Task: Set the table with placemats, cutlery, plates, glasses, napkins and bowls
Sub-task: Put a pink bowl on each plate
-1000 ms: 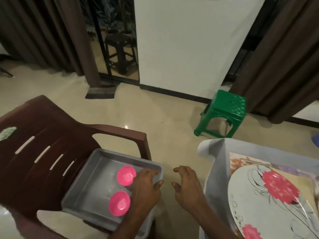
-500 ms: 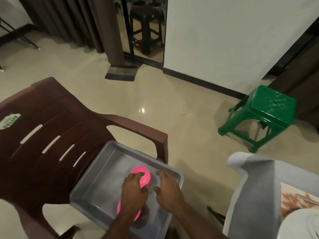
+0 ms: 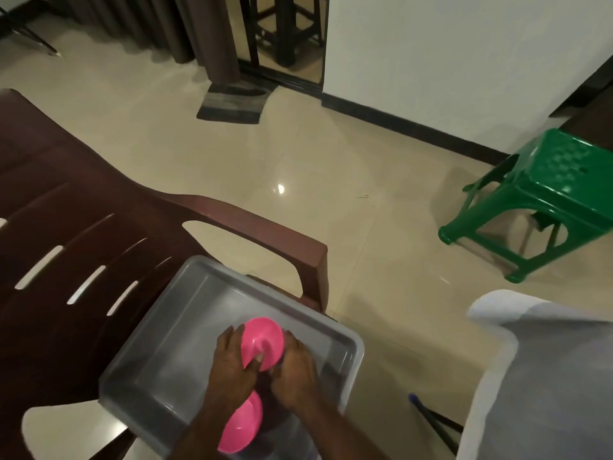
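A grey plastic tub sits on the seat of a brown plastic chair. Two pink bowls lie in it. The far pink bowl is tilted up, held between both hands: my left hand grips its left edge with the thumb on the inside, and my right hand curls round its right edge. The near pink bowl lies on the tub's floor, partly hidden under my left forearm.
A table corner under a grey cloth stands at the right. A green plastic stool stands on the tiled floor beyond it. A dark stool and curtains are at the back. A thin dark rod with a blue tip leans by the table.
Both hands moved from the tub's near rim into the tub and closed round the far pink bowl, which now tilts up. My view swung left and down, so the plate on the table left the frame.
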